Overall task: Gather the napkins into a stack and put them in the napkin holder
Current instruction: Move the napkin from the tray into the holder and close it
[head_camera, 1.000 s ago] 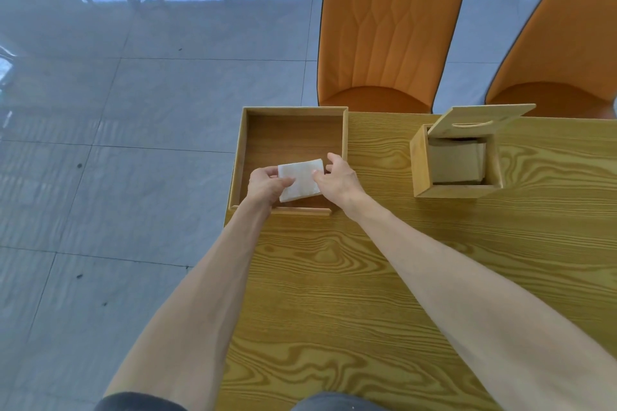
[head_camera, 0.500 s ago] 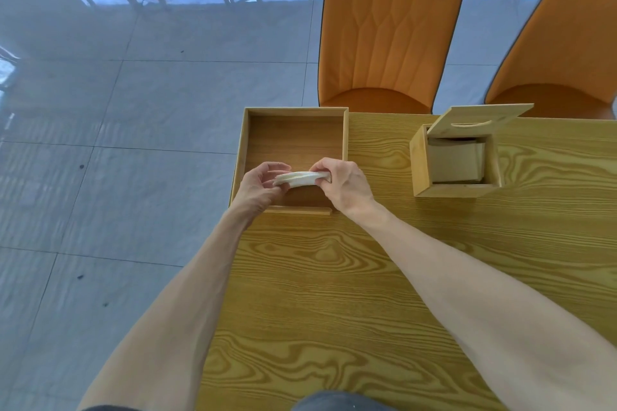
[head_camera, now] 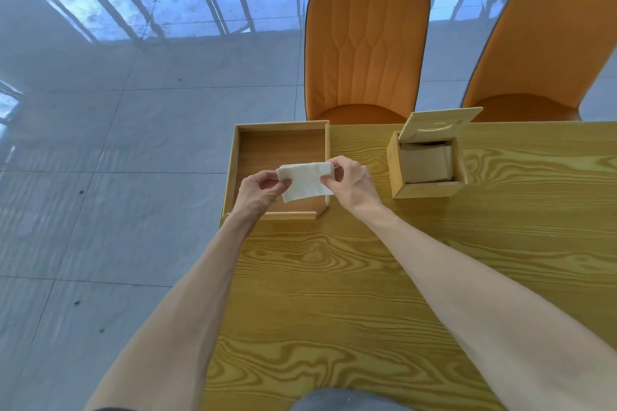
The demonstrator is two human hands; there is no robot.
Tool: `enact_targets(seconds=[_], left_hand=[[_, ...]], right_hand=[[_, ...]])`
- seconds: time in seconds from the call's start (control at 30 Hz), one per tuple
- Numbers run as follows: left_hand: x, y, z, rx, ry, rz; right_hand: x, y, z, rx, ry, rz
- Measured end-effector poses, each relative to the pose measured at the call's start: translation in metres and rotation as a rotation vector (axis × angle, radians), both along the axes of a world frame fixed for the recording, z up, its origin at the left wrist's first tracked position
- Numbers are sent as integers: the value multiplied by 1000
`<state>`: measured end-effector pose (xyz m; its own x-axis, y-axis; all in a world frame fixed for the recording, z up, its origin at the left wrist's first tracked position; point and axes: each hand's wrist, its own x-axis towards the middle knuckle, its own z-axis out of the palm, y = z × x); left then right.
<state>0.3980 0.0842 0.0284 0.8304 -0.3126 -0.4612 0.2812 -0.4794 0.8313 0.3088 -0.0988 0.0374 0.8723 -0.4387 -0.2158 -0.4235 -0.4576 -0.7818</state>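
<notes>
Your fingers pinch the stack of white napkins from both ends: the left hand closes thumb and fingers on the left edge, and the right hand closes on the right edge. Half a second ago the stack was almost edge-on to the camera; now its broad face is turned up toward you, tilted, with the near side lower. One second ago it was also showing this face. The camera view is now raised, so more of the floor and chairs appears.

No brand or writing can be read on anything.

The stack is in the air above the shallow wooden tray, at its near right part. The visible part of the tray floor is bare. To the right, well apart, the wooden napkin holder stands on the wooden table with its lid tipped up; inside it you see pale folded paper. Two orange chairs stand behind the table.
</notes>
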Motion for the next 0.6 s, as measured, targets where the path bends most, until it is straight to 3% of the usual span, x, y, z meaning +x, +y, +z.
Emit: enact_targets(seconds=[0.6], left_hand=[[-106, -160, 38, -113, 48, -182]], right_hand=[[-137, -143, 36, -47, -48, -328]])
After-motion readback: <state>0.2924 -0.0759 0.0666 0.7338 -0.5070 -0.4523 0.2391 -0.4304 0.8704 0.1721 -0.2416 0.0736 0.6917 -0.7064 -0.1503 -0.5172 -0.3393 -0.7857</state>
